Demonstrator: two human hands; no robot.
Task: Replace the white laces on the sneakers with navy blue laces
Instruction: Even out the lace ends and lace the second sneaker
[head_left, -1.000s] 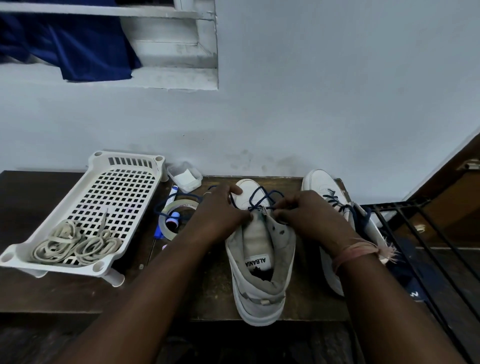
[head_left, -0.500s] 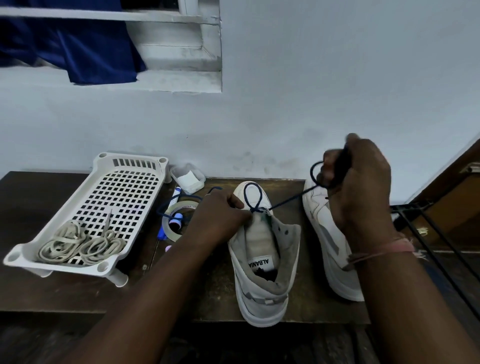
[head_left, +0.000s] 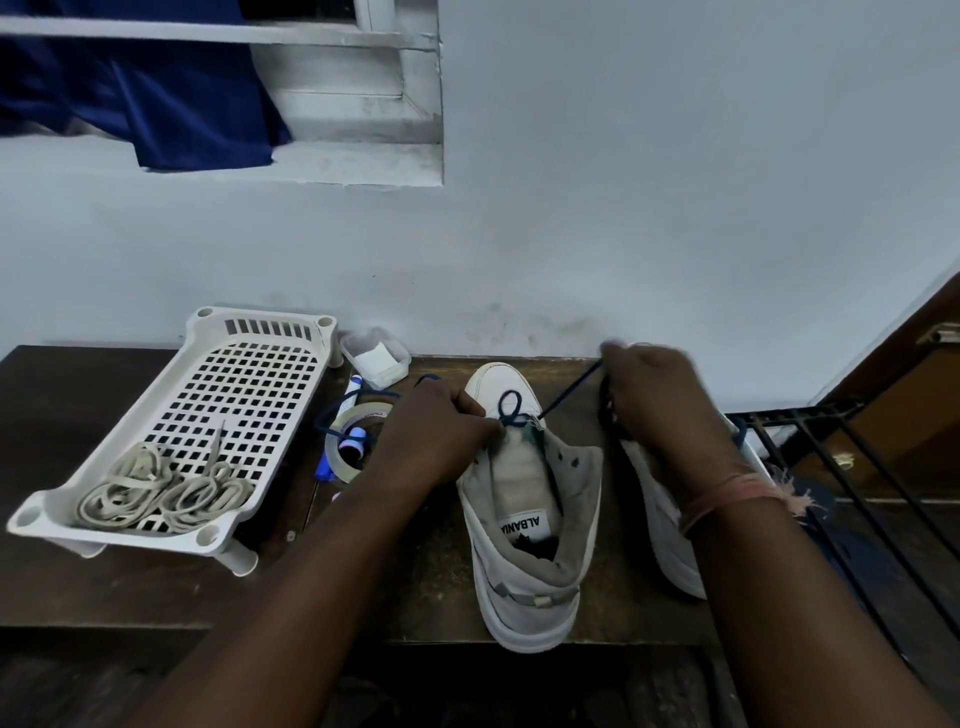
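A white sneaker (head_left: 524, 561) stands heel toward me on the dark wooden table (head_left: 104, 587), its toe to the wall. A navy blue lace (head_left: 511, 408) forms a small loop over its lower eyelets. My left hand (head_left: 441, 436) pinches the lace at the left side of the tongue. My right hand (head_left: 660, 400), blurred, grips the lace's other strand and holds it taut up and to the right. The second white sneaker (head_left: 660, 514) lies beyond my right wrist, mostly hidden by it. The removed white laces (head_left: 161, 493) lie coiled in the tray.
A white perforated plastic tray (head_left: 234, 395) sits on the left of the table. Between it and the shoe are a tape roll (head_left: 358, 441), a blue pen (head_left: 343, 415) and a small clear box (head_left: 374, 356). A black metal rack (head_left: 857, 467) stands at the right.
My right hand has come down from its raised position near the wall to just above the second sneaker, still pulling the lace strand. The loop over the toe has tightened. My left hand stays put.
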